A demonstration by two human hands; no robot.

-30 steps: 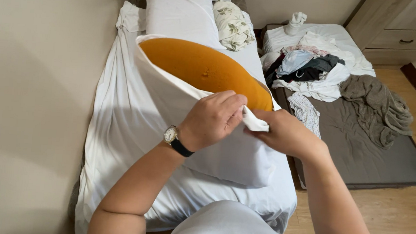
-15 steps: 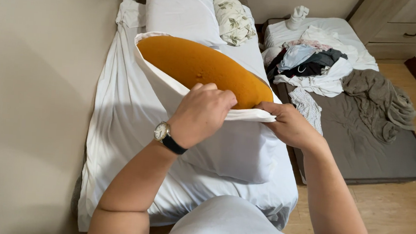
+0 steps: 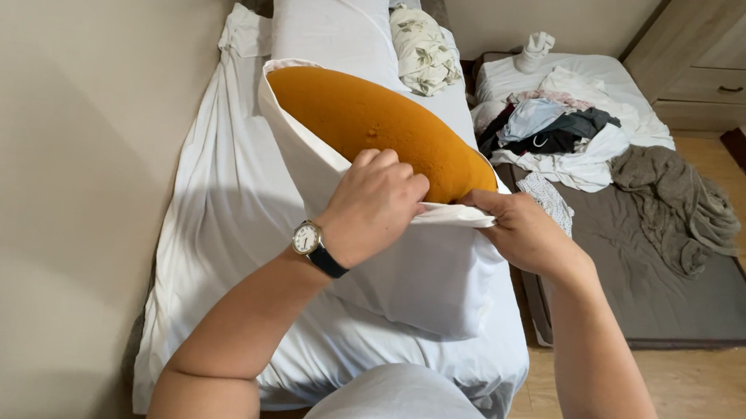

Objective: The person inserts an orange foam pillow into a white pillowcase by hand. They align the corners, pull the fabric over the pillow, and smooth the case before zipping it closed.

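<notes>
An orange pillow [image 3: 371,121] sits partly inside a white pillowcase [image 3: 412,275] on the bed. Its upper end sticks out of the case's open mouth. My left hand [image 3: 375,203], with a wristwatch, grips the near edge of the pillowcase opening against the pillow. My right hand [image 3: 522,232] pinches the same edge of white cloth a little to the right. The lower part of the pillow is hidden inside the case.
The bed [image 3: 221,224] with a white sheet runs along the wall on the left. A white pillow [image 3: 331,16] and a floral pillow [image 3: 423,52] lie at its head. A grey floor mattress [image 3: 677,295] on the right carries a heap of clothes [image 3: 557,131]. Wooden drawers [image 3: 720,77] stand beyond.
Both hands have shifted a little along the pillowcase edge, which is now pulled out flat between them. The pillow has hardly moved.
</notes>
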